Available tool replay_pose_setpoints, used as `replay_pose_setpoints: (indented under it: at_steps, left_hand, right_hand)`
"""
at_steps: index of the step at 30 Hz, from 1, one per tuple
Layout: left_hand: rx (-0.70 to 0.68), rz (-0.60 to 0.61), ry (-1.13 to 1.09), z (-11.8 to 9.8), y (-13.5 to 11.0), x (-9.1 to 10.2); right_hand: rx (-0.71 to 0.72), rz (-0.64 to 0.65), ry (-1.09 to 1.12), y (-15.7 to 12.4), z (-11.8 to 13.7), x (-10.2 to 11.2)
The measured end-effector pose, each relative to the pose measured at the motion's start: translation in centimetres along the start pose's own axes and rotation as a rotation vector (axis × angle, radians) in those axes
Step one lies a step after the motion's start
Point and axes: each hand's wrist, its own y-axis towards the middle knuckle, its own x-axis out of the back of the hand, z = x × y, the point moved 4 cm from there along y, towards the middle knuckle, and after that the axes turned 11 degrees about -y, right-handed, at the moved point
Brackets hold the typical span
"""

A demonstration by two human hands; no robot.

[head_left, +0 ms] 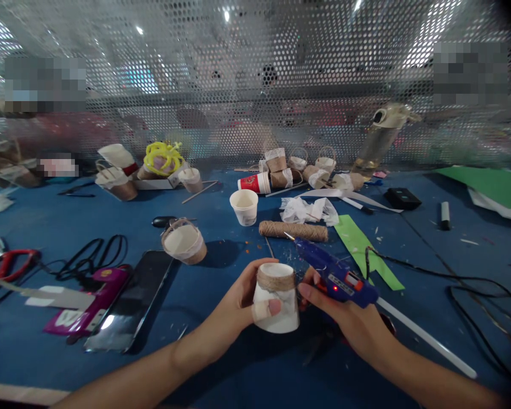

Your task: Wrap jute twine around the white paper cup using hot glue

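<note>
In the head view, the left hand (242,298) is closing around a paper cup (283,317), its thumb lying across the front of the wall. The cup is standing narrow end up in that grip, above the near middle of the surface (221,352), and a band of twine (276,282) is circling its upper part. The right hand (344,309) is clamping on a blue glue gun (334,267), with its fingertips resting just beside the cup; whether they are touching it, I cannot tell. A red light is glowing on the gun, and a white glue stick (426,338) is jutting from its rear.

The nozzle is pointing away from the body, and in this view it is crossing the roll of twine (293,229). If the gun is running hot, a turn of the right wrist could be bringing the tip against the left fingers. A drip could be landing on the twine roll or the nearby green paper (357,244). The black cord (400,261) is trailing off to the right, so a snag there could be jerking the gun. Squeezing too hard could be denting the thin cup and loosening the band.
</note>
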Motion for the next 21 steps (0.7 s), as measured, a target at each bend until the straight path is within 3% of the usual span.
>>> replay_pose_setpoints:
  at_steps: [17, 21]
  left_hand:
    - [0.075, 0.098, -0.082, 0.0, -0.15, -0.67]
    - [0.079, 0.122, -0.03, 0.13, -0.27, -0.73]
  right_hand:
    - [-0.03, 0.005, 0.163, 0.05, 0.21, -0.23]
    - [-0.033, -0.067, 0.057, -0.04, 0.42, -0.24]
